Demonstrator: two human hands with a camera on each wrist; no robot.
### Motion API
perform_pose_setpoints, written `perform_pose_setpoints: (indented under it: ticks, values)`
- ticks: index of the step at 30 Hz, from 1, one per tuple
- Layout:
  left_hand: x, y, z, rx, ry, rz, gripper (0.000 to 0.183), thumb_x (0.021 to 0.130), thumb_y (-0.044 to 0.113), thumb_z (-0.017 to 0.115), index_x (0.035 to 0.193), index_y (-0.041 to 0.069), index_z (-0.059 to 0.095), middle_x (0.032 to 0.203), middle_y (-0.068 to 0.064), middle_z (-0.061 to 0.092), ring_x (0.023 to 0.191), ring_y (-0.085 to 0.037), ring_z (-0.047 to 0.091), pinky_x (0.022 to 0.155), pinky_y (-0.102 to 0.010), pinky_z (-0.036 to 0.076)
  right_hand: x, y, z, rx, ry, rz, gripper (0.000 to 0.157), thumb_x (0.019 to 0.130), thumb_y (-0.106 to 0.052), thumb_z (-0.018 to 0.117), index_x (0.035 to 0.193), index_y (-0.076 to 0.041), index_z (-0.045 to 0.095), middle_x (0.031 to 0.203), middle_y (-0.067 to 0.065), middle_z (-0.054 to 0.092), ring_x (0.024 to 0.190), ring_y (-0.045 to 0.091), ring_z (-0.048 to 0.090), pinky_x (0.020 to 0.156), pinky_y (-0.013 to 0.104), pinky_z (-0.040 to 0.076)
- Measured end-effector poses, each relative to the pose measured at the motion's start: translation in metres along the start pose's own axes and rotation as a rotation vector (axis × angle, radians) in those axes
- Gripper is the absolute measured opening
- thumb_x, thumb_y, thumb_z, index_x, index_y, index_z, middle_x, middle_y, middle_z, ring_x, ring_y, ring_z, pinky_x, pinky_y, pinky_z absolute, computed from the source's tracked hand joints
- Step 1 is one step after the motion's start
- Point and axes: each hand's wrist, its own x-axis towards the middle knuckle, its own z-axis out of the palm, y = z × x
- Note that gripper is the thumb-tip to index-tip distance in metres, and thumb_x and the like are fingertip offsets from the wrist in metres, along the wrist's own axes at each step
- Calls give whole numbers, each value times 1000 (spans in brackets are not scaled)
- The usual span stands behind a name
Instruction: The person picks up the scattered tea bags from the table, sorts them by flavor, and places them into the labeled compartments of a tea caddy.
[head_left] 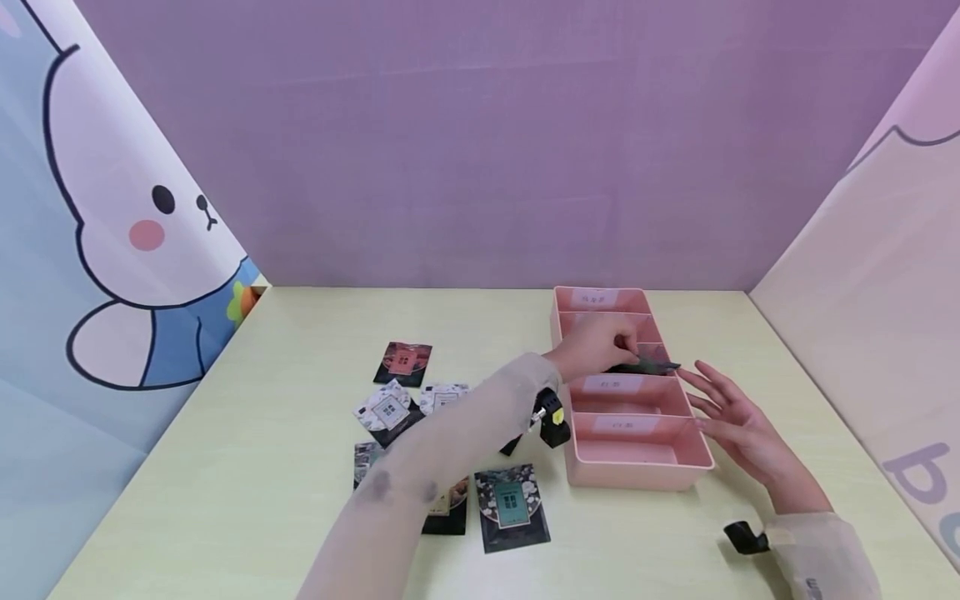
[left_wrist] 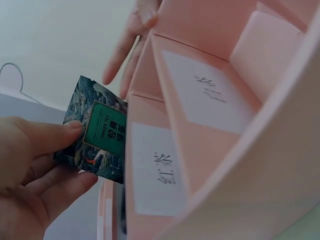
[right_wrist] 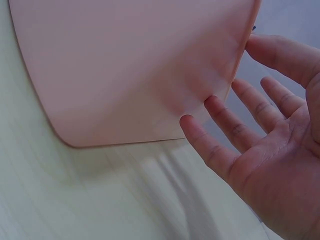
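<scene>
My left hand (head_left: 596,346) reaches over the pink divided box (head_left: 633,475) and pinches a green tea sachet (left_wrist: 105,131) between thumb and fingers. The sachet has a dark patterned front with a green label, and in the left wrist view its far edge is behind a compartment wall. It is at the middle compartment, behind the one with a handwritten white label (head_left: 609,383). At the box's right side is my right hand (head_left: 738,429), fingers spread and fairly straight. In the right wrist view its thumb touches the rim of the pink side wall (right_wrist: 125,70).
Left of the box lie several tea sachets: a red and black one (head_left: 402,362), a white patterned one (head_left: 390,408) and a dark one with a teal label (head_left: 513,507). My left forearm covers part of the group. A purple backdrop (head_left: 450,167) rises behind the table.
</scene>
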Motion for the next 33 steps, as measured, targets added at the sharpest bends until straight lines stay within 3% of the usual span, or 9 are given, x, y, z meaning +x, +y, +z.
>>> perform_pose_setpoints:
  ticks: [7,13,21,27,33]
  values:
    - [1,2,10,42,-79,-29,10,89,13,76,80,15,71,80,9,62,78,-5,54,70,-8,44,0,1,0,-19,9,3,75,93,28,26,159,-3,7,160,7,31,137,20,43,104,29,43]
    - [5,1,11,198,-146,8,4,90,16,76,90,17,79,85,12,68,83,-2,56,77,-9,43,0,2,-1,-15,1,-1,75,93,28,26,159,-3,8,160,7,30,138,20,42,104,29,43]
    - [7,-5,10,390,-210,79,15,95,15,69,104,17,81,97,8,73,90,-3,61,84,-13,46,0,3,-3,-8,-4,-9,76,93,28,26,159,-4,10,160,8,29,138,22,42,105,30,43]
    - [5,-5,8,550,-255,131,18,97,17,66,106,23,81,98,11,73,93,-6,56,88,-24,44,0,4,-2,-15,2,-3,76,92,28,27,159,-4,11,160,7,30,137,21,43,104,30,43]
    - [-3,-2,2,707,-302,163,24,99,29,62,120,31,75,117,11,66,116,-12,47,95,-35,37,0,3,-2,-27,17,6,75,93,27,28,159,-3,9,160,6,31,137,20,44,103,29,44]
